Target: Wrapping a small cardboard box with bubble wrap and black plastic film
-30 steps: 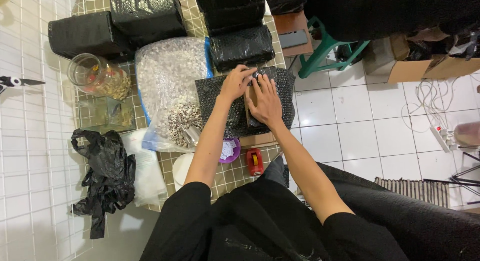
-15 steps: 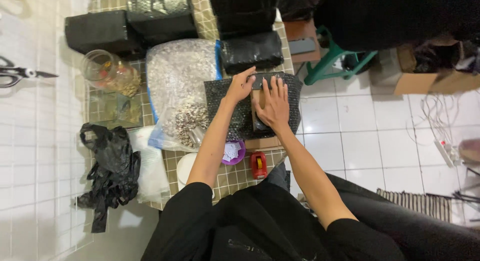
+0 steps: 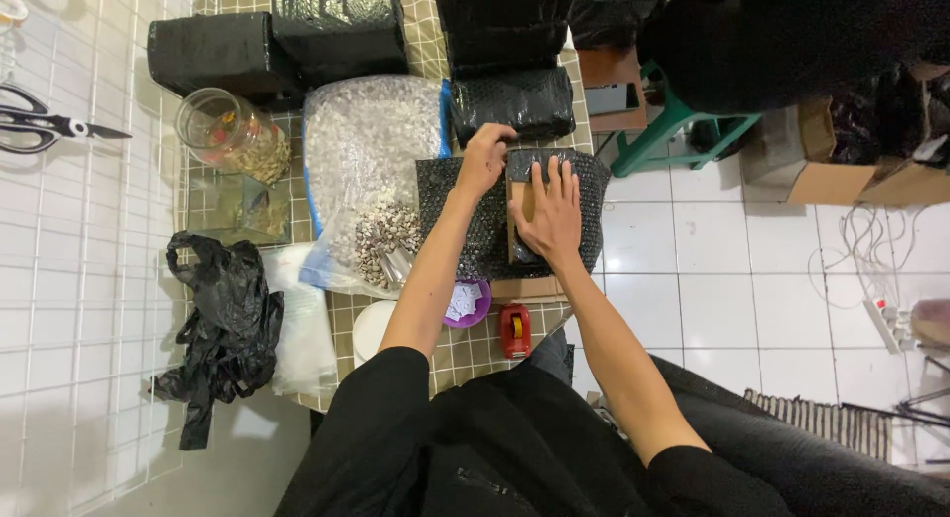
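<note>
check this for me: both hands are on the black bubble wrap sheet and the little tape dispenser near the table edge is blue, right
Not quite: the tape dispenser is red, not blue, as the head view shows. The rest holds: the left hand and right hand are both on the black bubble wrap sheet.

black wrapped parcels [image 3: 341, 27] along table back; cardboard box [image 3: 841, 171], perhaps open, right.

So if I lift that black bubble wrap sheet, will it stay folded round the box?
Probably not. The bubble wrap looks thin and floppy, lying flat where unpinned. Only the right hand and left hand press it over the box, so it would likely spring open. It seems light.
</note>
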